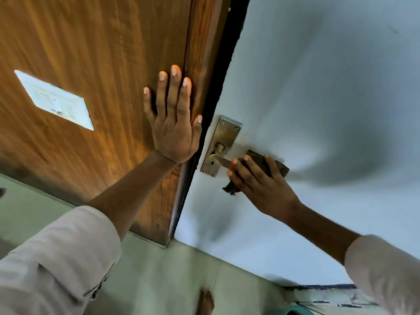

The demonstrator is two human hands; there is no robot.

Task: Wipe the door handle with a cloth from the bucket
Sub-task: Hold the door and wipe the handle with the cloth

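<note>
A brass lever door handle (220,159) on a metal backplate (223,137) is fixed to the pale blue-white door (306,98). My right hand (261,180) is closed around a dark brown cloth (278,165) wrapped over the outer end of the lever, hiding that end. A frayed corner of the cloth hangs below my fingers. My left hand (173,119) lies flat with fingers spread on the wooden panel (91,64), just left of the door's edge. The bucket is not in view.
A white switch plate (55,100) sits on the wooden panel at left. A dark gap (218,83) runs between panel and door. Below are pale green floor tiles (159,280), a bare foot (205,301) and a green rim (295,311) at the bottom right.
</note>
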